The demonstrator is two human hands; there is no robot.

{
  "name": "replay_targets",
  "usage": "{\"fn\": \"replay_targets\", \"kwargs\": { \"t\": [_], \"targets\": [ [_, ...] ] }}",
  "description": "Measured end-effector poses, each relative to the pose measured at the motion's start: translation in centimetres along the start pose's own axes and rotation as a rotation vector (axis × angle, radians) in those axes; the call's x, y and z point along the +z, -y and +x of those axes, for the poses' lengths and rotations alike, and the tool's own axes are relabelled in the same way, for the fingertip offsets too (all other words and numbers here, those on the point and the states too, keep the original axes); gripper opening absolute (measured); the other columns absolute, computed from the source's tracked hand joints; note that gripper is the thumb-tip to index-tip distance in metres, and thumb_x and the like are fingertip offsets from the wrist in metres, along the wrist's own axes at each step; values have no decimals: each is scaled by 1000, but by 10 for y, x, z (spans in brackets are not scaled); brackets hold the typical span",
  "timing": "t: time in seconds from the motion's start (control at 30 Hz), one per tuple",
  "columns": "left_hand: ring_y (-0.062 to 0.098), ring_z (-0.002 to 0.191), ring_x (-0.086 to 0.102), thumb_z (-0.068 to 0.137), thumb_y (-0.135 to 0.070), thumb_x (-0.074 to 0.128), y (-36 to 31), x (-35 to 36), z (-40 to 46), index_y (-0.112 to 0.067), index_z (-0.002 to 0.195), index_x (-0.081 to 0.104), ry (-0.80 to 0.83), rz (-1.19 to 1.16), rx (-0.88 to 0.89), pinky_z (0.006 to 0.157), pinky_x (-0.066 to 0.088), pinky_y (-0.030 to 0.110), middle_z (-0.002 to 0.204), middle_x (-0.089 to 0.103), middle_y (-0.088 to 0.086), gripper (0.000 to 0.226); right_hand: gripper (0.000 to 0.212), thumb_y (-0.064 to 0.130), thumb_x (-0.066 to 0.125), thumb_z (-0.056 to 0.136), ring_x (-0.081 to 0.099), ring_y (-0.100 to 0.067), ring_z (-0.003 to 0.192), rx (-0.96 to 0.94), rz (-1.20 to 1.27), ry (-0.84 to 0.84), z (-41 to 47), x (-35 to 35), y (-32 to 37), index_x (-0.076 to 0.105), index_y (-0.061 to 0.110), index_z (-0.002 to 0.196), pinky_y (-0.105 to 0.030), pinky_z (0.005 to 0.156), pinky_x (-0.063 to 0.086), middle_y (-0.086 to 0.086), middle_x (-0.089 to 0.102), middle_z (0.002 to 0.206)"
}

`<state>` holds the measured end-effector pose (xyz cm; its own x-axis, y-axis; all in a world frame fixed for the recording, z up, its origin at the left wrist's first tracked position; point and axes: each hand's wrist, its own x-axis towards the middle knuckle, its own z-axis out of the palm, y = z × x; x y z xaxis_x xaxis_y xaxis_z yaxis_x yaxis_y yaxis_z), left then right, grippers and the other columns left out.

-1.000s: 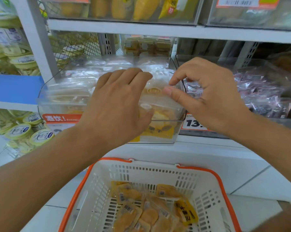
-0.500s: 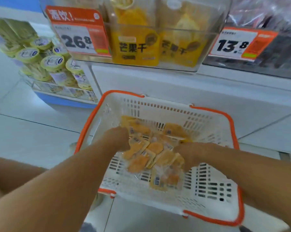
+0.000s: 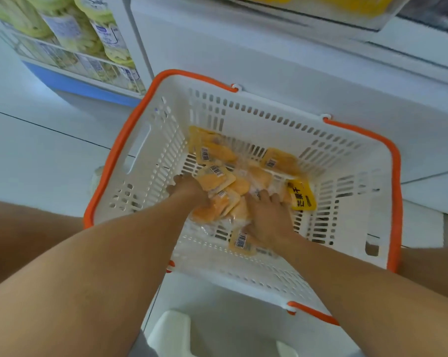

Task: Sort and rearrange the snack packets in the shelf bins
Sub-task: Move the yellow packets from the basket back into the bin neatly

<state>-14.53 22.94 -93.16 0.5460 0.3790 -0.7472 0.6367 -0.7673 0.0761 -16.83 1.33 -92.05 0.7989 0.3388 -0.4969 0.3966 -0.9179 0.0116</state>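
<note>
Several yellow-orange mango snack packets (image 3: 215, 181) lie heaped in a white basket with an orange rim (image 3: 356, 191) on the floor. My left hand (image 3: 188, 190) is at the left side of the heap, its fingers tucked in under the packets. On the right side, my right hand (image 3: 268, 219) lies on the heap with its fingertips dug into it. A barcoded packet (image 3: 240, 242) rests against its thumb side. One packet with black lettering (image 3: 301, 198) sits just right of my right hand. Only the bottom edge of the clear shelf bin (image 3: 346, 11) shows at the top.
A wire rack of pale green cups (image 3: 94, 39) on a blue base stands at the upper left. The white shelf base (image 3: 269, 55) runs behind the basket. A white stool edge (image 3: 171, 331) shows at the bottom, and my knees flank the basket.
Both hands left the shelf bin and dropped into the basket. They have since closed in on the packet heap from both sides, and the view has tilted further down.
</note>
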Motion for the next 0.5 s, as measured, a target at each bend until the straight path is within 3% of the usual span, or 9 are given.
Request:
{"fn": "replay_targets", "kwargs": {
  "t": [0.13,0.23,0.3,0.43,0.5],
  "targets": [
    [30,119,53,74,-60,71,-3,4,5,-9,135,47,0,-56,9,101,36,30,140,45,21,83,50,38,64,92,46,-34,115,-60,17,-45,0,-5,0,52,29,139,-47,94,43,-7,52,121],
    [20,87,52,75,-37,78,-3,0,-4,-11,112,56,-84,-130,106,79,40,25,122,50,9,51,35,38,66,91,46,-24,100,-95,289,-88,4,-14,-12,68,35,126,-36,75,39,0,53,99],
    [15,73,52,73,-23,80,0,-2,-11,-11,98,60,-152,-153,137,67,47,26,102,56,4,35,21,39,67,92,54,-20,91,-60,478,-169,5,-21,-25,76,32,109,-34,71,44,3,59,93],
    [22,65,55,88,-24,68,7,-13,-27,-8,74,66,-299,-247,234,56,42,28,69,56,4,21,25,38,70,93,63,-15,66,251,1057,-229,2,-46,-44,68,26,70,-41,66,54,0,68,72],
    [23,74,57,94,-21,62,8,-26,-35,-10,80,70,-370,-356,316,67,43,29,74,60,5,20,16,37,73,90,69,-22,71,428,1361,-163,1,-57,-52,70,25,80,-49,70,58,-3,74,80]
  ]
}}
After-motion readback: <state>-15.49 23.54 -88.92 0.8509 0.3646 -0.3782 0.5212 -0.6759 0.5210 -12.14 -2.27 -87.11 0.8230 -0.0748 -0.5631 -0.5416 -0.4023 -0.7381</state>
